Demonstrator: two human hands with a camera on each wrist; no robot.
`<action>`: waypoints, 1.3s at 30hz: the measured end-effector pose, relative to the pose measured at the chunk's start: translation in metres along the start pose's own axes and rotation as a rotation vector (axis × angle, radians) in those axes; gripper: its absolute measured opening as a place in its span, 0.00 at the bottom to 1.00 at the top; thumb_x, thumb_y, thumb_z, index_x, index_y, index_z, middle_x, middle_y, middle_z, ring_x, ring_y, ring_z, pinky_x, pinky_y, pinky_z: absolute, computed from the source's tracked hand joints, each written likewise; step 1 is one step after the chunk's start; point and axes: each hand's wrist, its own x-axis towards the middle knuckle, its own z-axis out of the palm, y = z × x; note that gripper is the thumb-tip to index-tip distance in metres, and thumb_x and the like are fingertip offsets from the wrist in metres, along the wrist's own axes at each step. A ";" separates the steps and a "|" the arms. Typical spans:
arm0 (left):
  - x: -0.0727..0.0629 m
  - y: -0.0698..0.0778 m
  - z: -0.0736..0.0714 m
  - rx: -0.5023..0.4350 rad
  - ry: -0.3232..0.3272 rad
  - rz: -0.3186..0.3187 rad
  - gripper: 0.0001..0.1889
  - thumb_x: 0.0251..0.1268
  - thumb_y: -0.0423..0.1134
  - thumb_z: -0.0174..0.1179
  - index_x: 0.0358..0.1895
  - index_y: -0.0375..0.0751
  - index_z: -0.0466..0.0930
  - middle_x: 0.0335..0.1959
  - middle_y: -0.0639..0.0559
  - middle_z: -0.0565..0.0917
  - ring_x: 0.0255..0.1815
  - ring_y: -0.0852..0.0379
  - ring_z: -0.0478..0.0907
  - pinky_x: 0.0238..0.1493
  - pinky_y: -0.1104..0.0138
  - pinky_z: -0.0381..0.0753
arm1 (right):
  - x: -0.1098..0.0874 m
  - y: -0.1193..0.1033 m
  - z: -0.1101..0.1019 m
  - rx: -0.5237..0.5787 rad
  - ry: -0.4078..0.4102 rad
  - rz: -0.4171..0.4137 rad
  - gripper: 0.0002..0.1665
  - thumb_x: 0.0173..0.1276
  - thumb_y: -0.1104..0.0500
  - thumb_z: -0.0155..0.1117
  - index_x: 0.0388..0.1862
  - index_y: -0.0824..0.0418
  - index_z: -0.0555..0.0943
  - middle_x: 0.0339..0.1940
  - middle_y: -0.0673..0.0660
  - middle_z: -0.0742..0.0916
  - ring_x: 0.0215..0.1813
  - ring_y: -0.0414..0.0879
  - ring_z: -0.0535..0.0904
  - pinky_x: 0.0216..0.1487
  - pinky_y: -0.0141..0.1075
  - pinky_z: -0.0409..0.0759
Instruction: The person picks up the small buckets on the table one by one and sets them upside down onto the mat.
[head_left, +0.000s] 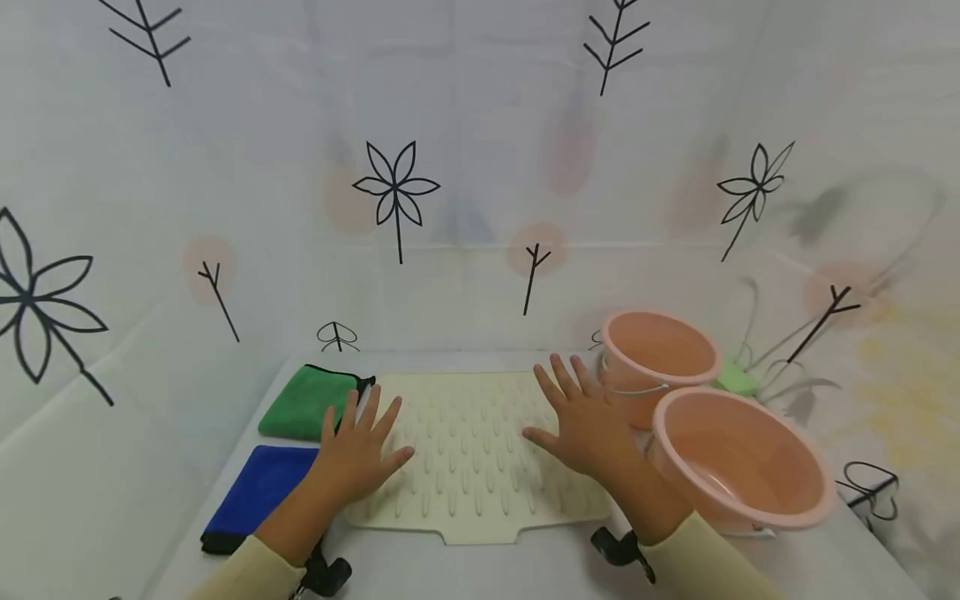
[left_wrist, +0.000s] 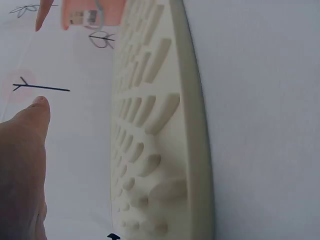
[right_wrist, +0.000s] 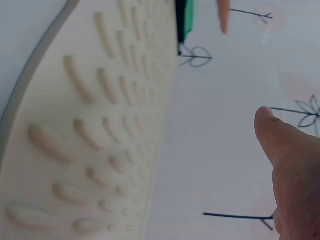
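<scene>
A cream washboard (head_left: 480, 467) with rows of raised ridges lies flat on the white table, its small tab toward the front. Above its left edge my left hand (head_left: 356, 458) hovers with fingers spread and straight, holding nothing. My right hand (head_left: 585, 425), likewise spread, is over the board's right side, close to the pink buckets. In the left wrist view the left thumb (left_wrist: 30, 120) stands apart from the ridged board (left_wrist: 175, 140). The right wrist view shows the right thumb (right_wrist: 285, 135) clear of the board too.
A folded green cloth (head_left: 307, 404) and a folded blue cloth (head_left: 262, 492), both dark-edged, lie left of the board. Two pink buckets with handles, one behind (head_left: 637, 400) and one in front (head_left: 667, 446), stand at right. A light green item (head_left: 735, 379) sits behind them. A patterned sheet hangs behind.
</scene>
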 end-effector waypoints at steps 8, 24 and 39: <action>-0.014 0.007 0.009 -0.075 0.016 -0.092 0.46 0.72 0.71 0.54 0.85 0.53 0.54 0.87 0.36 0.47 0.84 0.23 0.42 0.75 0.25 0.42 | -0.020 -0.001 -0.029 0.044 0.028 0.096 0.64 0.66 0.17 0.53 0.89 0.44 0.41 0.90 0.55 0.45 0.89 0.60 0.35 0.79 0.73 0.43; -0.034 0.012 0.019 -0.385 -0.071 -0.186 0.55 0.59 0.64 0.73 0.82 0.39 0.59 0.82 0.27 0.54 0.82 0.26 0.52 0.73 0.32 0.64 | -0.059 0.014 -0.057 0.114 0.070 0.175 0.66 0.66 0.16 0.52 0.89 0.44 0.38 0.90 0.57 0.45 0.88 0.64 0.38 0.79 0.74 0.36; -0.040 0.001 0.032 -0.509 -0.168 -0.205 0.65 0.46 0.66 0.80 0.85 0.42 0.54 0.83 0.23 0.45 0.82 0.22 0.46 0.74 0.30 0.58 | -0.086 0.033 -0.071 0.123 0.024 0.280 0.69 0.65 0.13 0.45 0.87 0.59 0.51 0.89 0.63 0.47 0.86 0.70 0.44 0.74 0.78 0.42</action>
